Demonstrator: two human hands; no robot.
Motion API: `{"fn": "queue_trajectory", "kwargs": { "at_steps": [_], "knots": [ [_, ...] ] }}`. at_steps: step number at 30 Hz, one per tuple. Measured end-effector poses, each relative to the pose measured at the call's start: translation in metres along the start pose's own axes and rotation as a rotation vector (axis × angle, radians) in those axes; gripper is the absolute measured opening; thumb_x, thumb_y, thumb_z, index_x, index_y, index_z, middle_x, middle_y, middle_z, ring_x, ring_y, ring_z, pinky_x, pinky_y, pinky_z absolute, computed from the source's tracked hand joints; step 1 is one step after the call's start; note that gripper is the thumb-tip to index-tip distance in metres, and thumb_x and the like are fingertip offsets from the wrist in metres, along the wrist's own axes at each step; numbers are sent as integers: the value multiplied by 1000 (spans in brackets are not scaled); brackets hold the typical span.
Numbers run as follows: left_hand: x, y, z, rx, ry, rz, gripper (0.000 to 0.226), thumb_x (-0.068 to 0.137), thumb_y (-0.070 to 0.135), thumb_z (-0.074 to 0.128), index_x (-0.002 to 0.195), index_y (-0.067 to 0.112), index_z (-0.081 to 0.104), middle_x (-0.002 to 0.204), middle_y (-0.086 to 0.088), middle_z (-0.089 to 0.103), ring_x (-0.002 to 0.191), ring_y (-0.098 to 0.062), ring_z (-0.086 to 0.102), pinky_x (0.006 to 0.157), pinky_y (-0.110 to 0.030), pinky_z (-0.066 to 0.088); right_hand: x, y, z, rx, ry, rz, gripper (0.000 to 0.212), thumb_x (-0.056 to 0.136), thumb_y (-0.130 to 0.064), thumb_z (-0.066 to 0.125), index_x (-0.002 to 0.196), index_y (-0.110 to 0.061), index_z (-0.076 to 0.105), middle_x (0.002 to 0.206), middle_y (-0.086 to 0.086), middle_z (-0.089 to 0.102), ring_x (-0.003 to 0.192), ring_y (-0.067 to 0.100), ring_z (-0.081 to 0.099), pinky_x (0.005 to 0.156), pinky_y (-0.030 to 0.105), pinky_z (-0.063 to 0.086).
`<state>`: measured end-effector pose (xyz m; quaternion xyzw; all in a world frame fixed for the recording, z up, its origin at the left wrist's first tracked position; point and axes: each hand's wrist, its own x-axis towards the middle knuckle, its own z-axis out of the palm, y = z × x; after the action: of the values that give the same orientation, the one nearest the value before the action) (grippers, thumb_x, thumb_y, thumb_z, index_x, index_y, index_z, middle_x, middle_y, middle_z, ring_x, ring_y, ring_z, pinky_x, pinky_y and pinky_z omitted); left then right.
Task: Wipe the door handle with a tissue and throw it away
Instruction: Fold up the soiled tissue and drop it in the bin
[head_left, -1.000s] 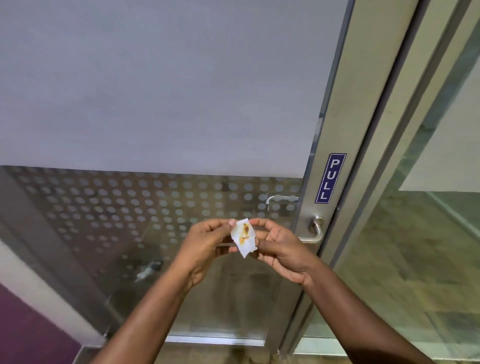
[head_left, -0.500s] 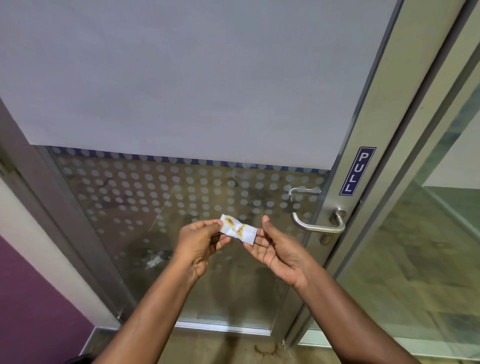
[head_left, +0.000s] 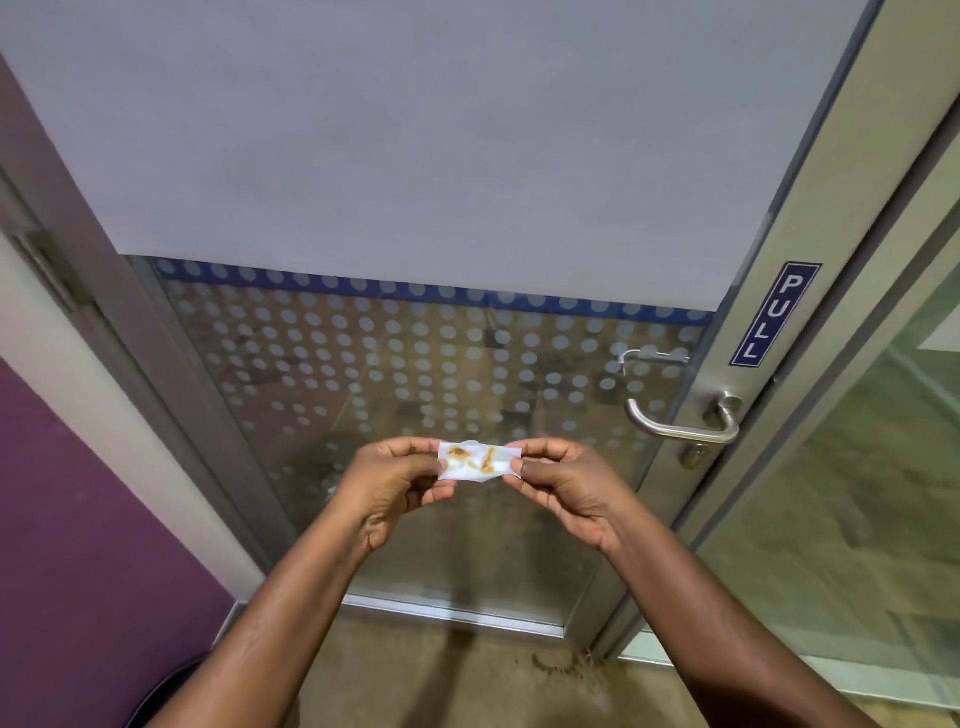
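Now: stained tissue (head_left: 479, 462) held before door handle (head_left: 681, 425).
Left hand (head_left: 396, 486) and right hand (head_left: 566, 486) each pinch one end; strip taut.

A purple wall (head_left: 78, 519) stands left of the frosted, dotted glass door (head_left: 415, 156); brownish floor (head_left: 441, 675) below.

Brushed-metal door handle (head_left: 680, 428), frosted dotted glass door (head_left: 415, 364), soft stained paper tissue (head_left: 479, 461).
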<state>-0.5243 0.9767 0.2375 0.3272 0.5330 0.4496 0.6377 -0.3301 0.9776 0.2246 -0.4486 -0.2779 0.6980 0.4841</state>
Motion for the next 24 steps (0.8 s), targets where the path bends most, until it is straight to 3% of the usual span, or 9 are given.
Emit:
{"fn": "queue_trajectory", "kwargs": {
  "at_steps": [4, 7, 9, 13, 16, 20, 22, 24],
  "knots": [
    [0, -2, -8, 32, 48, 18, 13, 81, -11, 59, 88, -4, 67, 71, -16, 71, 53, -18, 68, 54, -25, 60, 9, 7, 6, -49, 15, 18, 19, 83, 18, 56, 82, 3, 68, 70, 9, 73, 63, 13, 71, 60, 18, 59],
    [1, -8, -3, 127, 164, 97, 8, 80, -9, 64, 85, -5, 69, 62, -8, 71, 50, -13, 66, 52, -21, 58, 18, 14, 14, -269, 101, -72, 22, 84, 12, 59, 75, -6, 68, 66, 4, 70, 54, 3, 67, 52, 13, 55],
    [1, -13, 3, 260, 256, 174, 13, 80, -6, 66, 77, 6, 72, 55, 1, 71, 47, -8, 63, 51, -19, 56, 23, 18, 21, -414, 162, -153, 23, 83, 9, 63, 71, -10, 66, 66, 6, 67, 48, 0, 64, 49, 12, 53],
    [2, -21, 16, 629, 423, 351, 11, 76, 8, 71, 78, 18, 76, 66, 0, 73, 56, -10, 62, 63, -24, 51, 31, 22, 36, -597, 183, -275, 27, 79, 2, 69, 65, -20, 64, 72, 13, 72, 63, 20, 70, 69, 37, 58],
    [0, -24, 28, 716, 508, 479, 9, 77, 9, 72, 83, 13, 77, 77, -2, 77, 60, 0, 61, 58, 0, 42, 37, 19, 43, -615, 115, -281, 27, 79, 1, 69, 64, -21, 65, 68, 9, 70, 61, 19, 68, 74, 43, 58],
    [0, -24, 41, 710, 623, 547, 10, 78, 7, 69, 81, 11, 77, 76, -2, 76, 56, 15, 54, 57, 4, 38, 46, 17, 47, -580, 55, -297, 16, 82, -1, 67, 74, -15, 71, 79, 13, 74, 59, 11, 67, 67, 28, 59],
    [0, -22, 45, 693, 671, 545, 11, 78, 6, 68, 79, 11, 77, 75, -4, 76, 58, 7, 56, 57, 1, 38, 50, 17, 48, -561, 28, -316, 9, 85, -4, 66, 82, -7, 74, 85, 15, 75, 65, 16, 68, 71, 32, 61],
    [2, -21, 48, 698, 694, 518, 13, 80, 5, 65, 80, 9, 77, 79, -7, 76, 64, -6, 58, 55, -8, 38, 52, 19, 49, -542, 1, -296, 15, 87, -11, 65, 74, -13, 73, 82, 17, 74, 70, 20, 68, 78, 43, 59]
  ]
}}
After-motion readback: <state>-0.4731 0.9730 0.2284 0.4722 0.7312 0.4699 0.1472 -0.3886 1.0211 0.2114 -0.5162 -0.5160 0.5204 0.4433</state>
